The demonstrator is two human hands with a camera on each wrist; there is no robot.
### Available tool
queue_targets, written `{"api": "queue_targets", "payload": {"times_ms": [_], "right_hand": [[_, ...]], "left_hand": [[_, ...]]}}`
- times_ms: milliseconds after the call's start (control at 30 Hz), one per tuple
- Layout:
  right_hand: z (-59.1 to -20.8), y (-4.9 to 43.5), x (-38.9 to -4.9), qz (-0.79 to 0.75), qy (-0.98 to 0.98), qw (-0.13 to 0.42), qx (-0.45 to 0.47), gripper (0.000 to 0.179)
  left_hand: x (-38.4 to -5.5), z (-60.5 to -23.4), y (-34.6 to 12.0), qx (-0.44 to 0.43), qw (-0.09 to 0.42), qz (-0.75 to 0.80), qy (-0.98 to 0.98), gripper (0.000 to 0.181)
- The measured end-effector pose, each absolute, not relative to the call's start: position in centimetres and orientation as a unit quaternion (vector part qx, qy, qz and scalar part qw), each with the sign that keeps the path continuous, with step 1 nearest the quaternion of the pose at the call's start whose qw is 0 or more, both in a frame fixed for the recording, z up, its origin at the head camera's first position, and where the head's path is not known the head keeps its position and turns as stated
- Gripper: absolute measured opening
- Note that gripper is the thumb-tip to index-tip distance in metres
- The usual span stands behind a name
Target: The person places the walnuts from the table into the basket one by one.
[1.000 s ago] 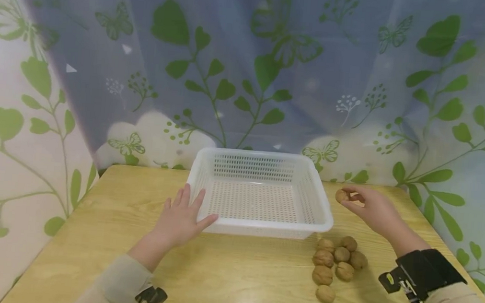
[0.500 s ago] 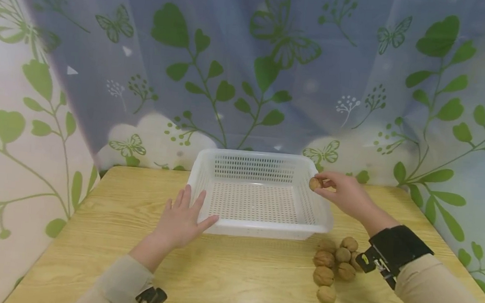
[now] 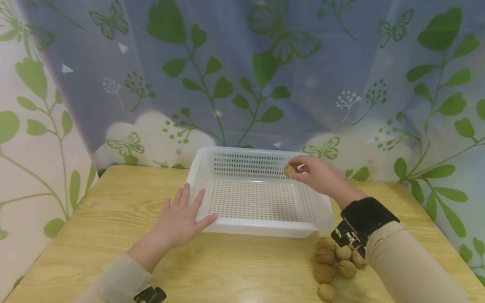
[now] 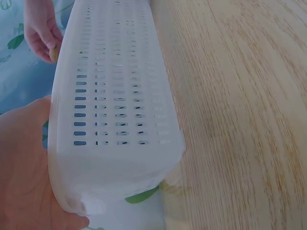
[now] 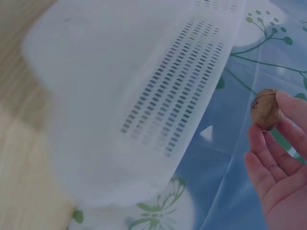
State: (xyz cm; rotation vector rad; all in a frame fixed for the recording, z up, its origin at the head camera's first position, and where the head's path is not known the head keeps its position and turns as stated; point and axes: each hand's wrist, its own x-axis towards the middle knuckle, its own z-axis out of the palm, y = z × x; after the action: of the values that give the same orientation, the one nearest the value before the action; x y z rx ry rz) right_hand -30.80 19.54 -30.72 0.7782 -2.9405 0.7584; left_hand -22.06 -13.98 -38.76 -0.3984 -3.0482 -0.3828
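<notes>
A leafy curtain hangs behind the table. On it stands a white basket, walnuts clustered near its front right corner. The left hand, fingers spread, touches its left rim; the right hand pinches one walnut above it.

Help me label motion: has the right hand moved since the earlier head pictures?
Yes. In the head view, the right hand has moved left, from right of the white basket to above it.

wears beige slvs, wide blk r wrist strap w/ metal bits, sm blk clip by l cuff.
</notes>
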Motion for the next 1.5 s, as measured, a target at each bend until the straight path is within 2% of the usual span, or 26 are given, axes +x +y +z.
{"api": "queue_targets", "payload": {"times_ms": [433,967,1167,1367,1467,1500], "right_hand": [[-30.7,14.6,-34.6,0.308,-0.920,-0.038,0.240,0.044],[-35.5,7.0,-40.1,0.409,-0.875,-0.091,0.242,0.044],[-39.3,4.8,-42.1,0.373,-0.887,-0.115,0.247,0.042],[-41.2,2.4,-41.9,0.288,-0.923,-0.070,0.243,0.039],[-42.3,1.4,-43.0,0.267,-0.934,-0.061,0.229,0.033],[-43.8,1.1,-44.5,0.270,-0.933,-0.053,0.233,0.030]], "left_hand": [[-21.7,-38.1,-14.0,-0.127,0.010,-0.126,-0.984,0.084],[-22.1,-38.8,-14.0,-0.121,0.017,-0.111,-0.986,0.086],[-21.8,-38.8,-14.1,-0.119,0.020,-0.110,-0.987,0.085],[-21.6,-38.7,-13.9,-0.117,0.029,-0.109,-0.987,0.083],[-21.7,-38.7,-13.9,-0.118,0.033,-0.109,-0.986,0.083],[-21.7,-38.7,-13.9,-0.117,0.031,-0.107,-0.987,0.083]]}}
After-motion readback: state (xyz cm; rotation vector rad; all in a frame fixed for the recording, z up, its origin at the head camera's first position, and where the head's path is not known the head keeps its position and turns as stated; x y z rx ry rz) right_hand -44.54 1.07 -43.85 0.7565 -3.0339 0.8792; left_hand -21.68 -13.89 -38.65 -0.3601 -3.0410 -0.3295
